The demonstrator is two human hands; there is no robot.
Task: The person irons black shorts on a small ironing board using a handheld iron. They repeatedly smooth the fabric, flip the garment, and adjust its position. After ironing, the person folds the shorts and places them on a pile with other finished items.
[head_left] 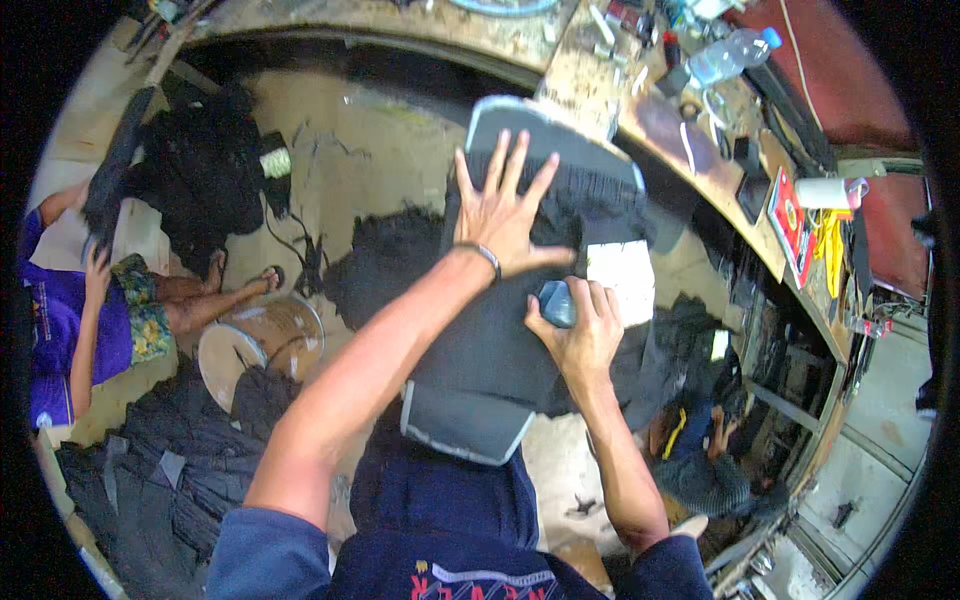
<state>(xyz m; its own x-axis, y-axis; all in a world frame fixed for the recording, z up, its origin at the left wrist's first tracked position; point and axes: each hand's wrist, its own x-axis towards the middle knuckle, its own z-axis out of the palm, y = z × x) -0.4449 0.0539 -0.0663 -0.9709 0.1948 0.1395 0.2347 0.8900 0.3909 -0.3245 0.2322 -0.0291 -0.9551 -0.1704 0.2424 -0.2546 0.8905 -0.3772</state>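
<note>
A long black fabric piece lies under both hands, its grey padded far end and near end edged in pale trim. My left hand presses flat on the far half, fingers spread, a dark band at its wrist. My right hand is closed round a smooth, rounded, dark blue-grey block, whose exact kind I cannot make out. Just beyond that hand, a white square lies on the black fabric at its right side. The right hand's fingertips are close to its lower left edge.
A cluttered wooden bench curves round the far and right sides, with a plastic bottle on it. At left sits a person in purple beside a round drum. Black cloth heaps the floor. Another person is low at right.
</note>
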